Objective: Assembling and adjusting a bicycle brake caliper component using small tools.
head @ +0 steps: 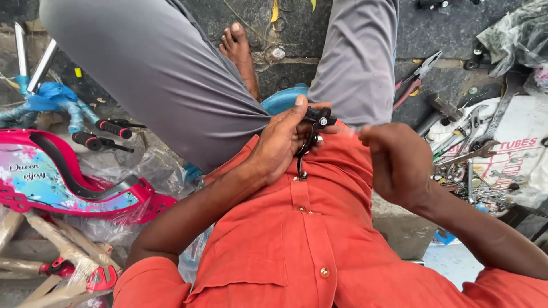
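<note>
My left hand (281, 141) grips a small black metal brake part (313, 130) with a silver bolt head, held over my lap against my orange shirt. Its curved arm hangs down below my fingers. My right hand (395, 159) is just to the right of the part, fingers curled, its fingertips near the part's top end; whether they pinch something small cannot be told. Both hands sit between my grey-trousered knees.
A pink bicycle chain guard (63, 185) and black handlebar grips (108, 134) lie on the left among plastic wrapping. Wrenches and other tools (474, 154) are spread on a white sack at right. Red-handled pliers (414, 82) lie on the dark stone floor. My bare foot (240, 54) rests ahead.
</note>
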